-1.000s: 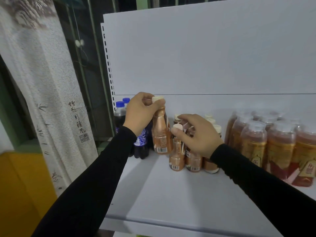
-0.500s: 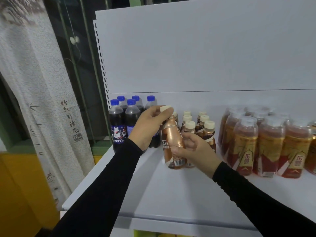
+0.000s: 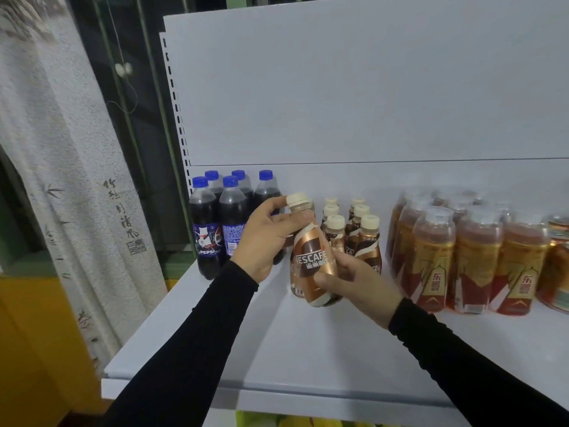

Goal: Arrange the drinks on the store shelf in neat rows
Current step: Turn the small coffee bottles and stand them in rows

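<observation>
A brown Nescafe coffee bottle (image 3: pixel 311 257) with a cream cap is tilted at the front of the coffee group on the white shelf (image 3: pixel 308 349). My left hand (image 3: pixel 268 238) grips its neck just under the cap. My right hand (image 3: pixel 354 285) holds its lower body from the right. Behind it stand several more coffee bottles (image 3: pixel 354 232) in rows. Whether the held bottle's base touches the shelf is hidden by my right hand.
Several blue-capped Pepsi bottles (image 3: pixel 221 217) stand at the shelf's left end. Several red-and-gold drink bottles (image 3: pixel 462 257) fill the right side. The white back panel (image 3: pixel 338 87) rises behind. A patterned curtain (image 3: pixel 61 180) hangs left of the shelf.
My right hand left the cluster of small coffee bottles and took hold of the lower body of the bottle in my left hand. The bottle came forward and tilted; the camera moved back.
</observation>
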Motion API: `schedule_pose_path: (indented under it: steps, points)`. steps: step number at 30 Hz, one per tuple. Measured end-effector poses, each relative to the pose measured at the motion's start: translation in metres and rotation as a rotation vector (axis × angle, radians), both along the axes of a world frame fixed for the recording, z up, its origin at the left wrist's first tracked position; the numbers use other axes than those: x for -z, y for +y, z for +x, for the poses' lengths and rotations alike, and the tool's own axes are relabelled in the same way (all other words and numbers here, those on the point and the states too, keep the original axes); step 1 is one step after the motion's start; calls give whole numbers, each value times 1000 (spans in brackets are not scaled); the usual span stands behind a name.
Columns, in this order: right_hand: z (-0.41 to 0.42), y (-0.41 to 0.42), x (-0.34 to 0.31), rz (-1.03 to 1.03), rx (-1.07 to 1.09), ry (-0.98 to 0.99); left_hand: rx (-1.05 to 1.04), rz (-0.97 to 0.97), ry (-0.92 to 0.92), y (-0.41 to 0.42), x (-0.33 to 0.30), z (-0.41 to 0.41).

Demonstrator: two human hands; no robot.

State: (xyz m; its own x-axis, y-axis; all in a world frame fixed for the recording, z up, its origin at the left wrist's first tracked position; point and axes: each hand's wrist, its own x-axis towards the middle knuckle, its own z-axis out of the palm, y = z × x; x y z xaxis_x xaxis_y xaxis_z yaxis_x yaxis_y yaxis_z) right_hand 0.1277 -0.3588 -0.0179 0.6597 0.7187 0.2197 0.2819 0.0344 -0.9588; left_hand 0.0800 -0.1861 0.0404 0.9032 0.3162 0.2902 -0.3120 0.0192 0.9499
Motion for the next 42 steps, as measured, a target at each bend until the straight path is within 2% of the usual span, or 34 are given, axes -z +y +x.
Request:
schedule_pose_path:
  steps: [5,11,13,17,19,27,31,35,42]
  points:
    - [-2,-5,-2,152,-25,219,-14,23,-14,-1,2,2]
    - [-4,-5,-1,203,-58,394,54,22,39,1,4,1]
    - [-5,-5,-1,195,-76,385,28,37,32,1,5,1]
    - [-13,-3,-7,71,-18,193,-35,19,4,-1,6,1]
    - [-13,-2,-7,87,-7,137,-59,18,-3,-2,6,1]
    - [-6,-2,-1,193,-76,353,22,7,47,5,3,0]
    - [-8,-2,-1,151,-124,289,-19,22,25,6,6,1]
    - [-13,-1,-6,79,-44,165,-69,46,20,3,8,2]
    - [-9,-1,-1,218,-124,321,44,-19,44,7,6,4]
